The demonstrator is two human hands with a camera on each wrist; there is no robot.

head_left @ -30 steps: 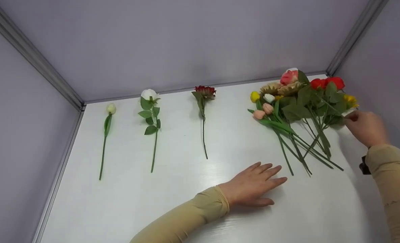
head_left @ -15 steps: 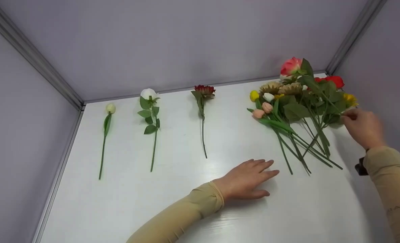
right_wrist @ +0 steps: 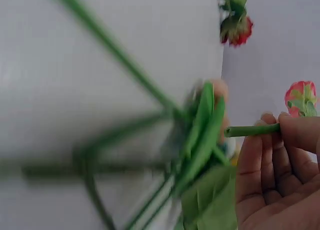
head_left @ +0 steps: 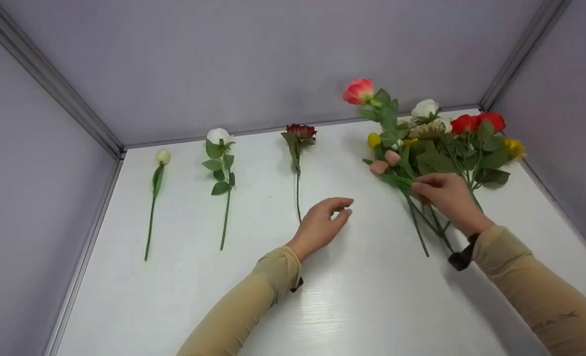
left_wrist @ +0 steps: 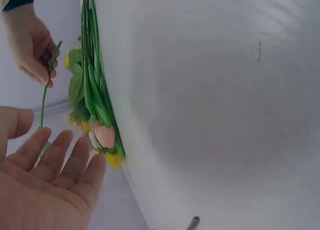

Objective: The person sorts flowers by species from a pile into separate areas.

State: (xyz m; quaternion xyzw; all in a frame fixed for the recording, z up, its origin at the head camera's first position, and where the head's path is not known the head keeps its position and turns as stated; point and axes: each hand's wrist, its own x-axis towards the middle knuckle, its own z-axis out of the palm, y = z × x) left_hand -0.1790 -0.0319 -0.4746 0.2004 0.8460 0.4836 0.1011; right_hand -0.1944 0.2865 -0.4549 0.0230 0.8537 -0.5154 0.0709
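My right hand point(head_left: 446, 198) pinches the stem of a pink rose point(head_left: 359, 91) between thumb and fingers. The rose is raised, its bloom up and to the left, overlapping the pile of flowers in the head view. In the right wrist view the cut end of the stem point(right_wrist: 250, 131) sticks out past the fingertips. My left hand point(head_left: 320, 225) holds nothing, its thumb apart from the fingers, close to the stem end of a dark red flower point(head_left: 300, 131). The left wrist view shows the left palm point(left_wrist: 45, 200) with the rose stem beyond it.
A white tulip point(head_left: 162, 157) and a white rose point(head_left: 218, 136) lie apart at the left of the white table point(head_left: 184, 306). The pile at right includes peach tulips point(head_left: 379, 167), red flowers point(head_left: 490, 122) and another white rose point(head_left: 425, 109). Grey panels point(head_left: 293, 59) enclose the table.
My right hand has moved left from the pile's right side, carrying the pink rose out leftward. My left hand has moved left and up the table, its spread fingers now drawn together.
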